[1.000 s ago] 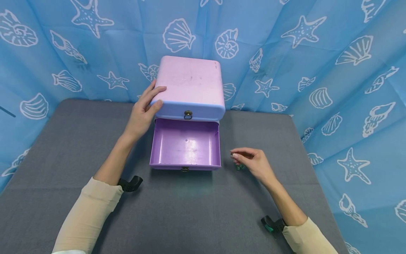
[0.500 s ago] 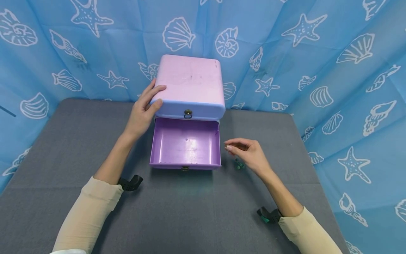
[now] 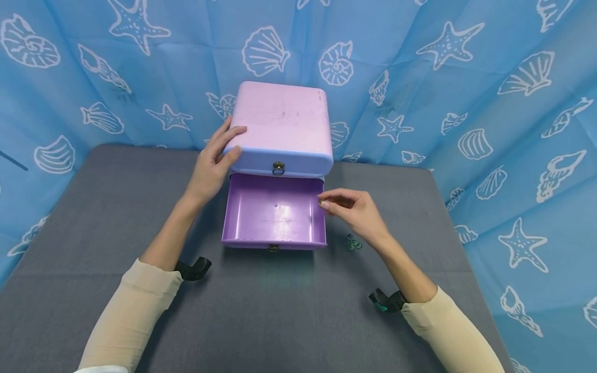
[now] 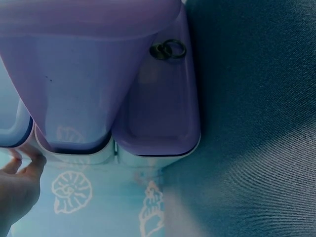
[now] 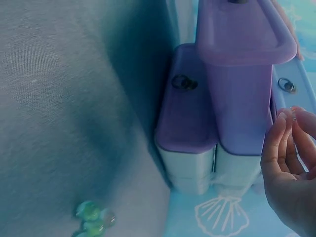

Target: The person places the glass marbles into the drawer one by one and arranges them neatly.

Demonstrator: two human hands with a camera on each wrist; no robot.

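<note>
A small drawer cabinet (image 3: 282,114) with a pink top stands at the back of the table. Its blue top drawer (image 3: 305,163) is closed, while the purple drawer (image 3: 254,215) below is pulled out, its visible floor bare. My left hand (image 3: 209,165) rests on the cabinet's left side, fingers over the top edge and thumb at the front corner. Thumb and fingertips of my right hand (image 3: 350,207) pinch a small shiny thing (image 3: 322,203) at the pulled-out drawer's right rim; I cannot tell its kind. Several green glass marbles (image 3: 353,242) lie on the table below that hand.
Under the pulled-out drawer, a closed purple drawer (image 4: 163,108) with a ring pull shows in both wrist views. A blue shell-print curtain (image 3: 186,62) hangs behind and right of the grey table (image 3: 261,311). Each wrist wears a black strap device (image 3: 193,269).
My right hand has moved up and left from beside the green marbles to the drawer's right rim, carrying the small thing and uncovering the marbles. My left hand stays on the cabinet.
</note>
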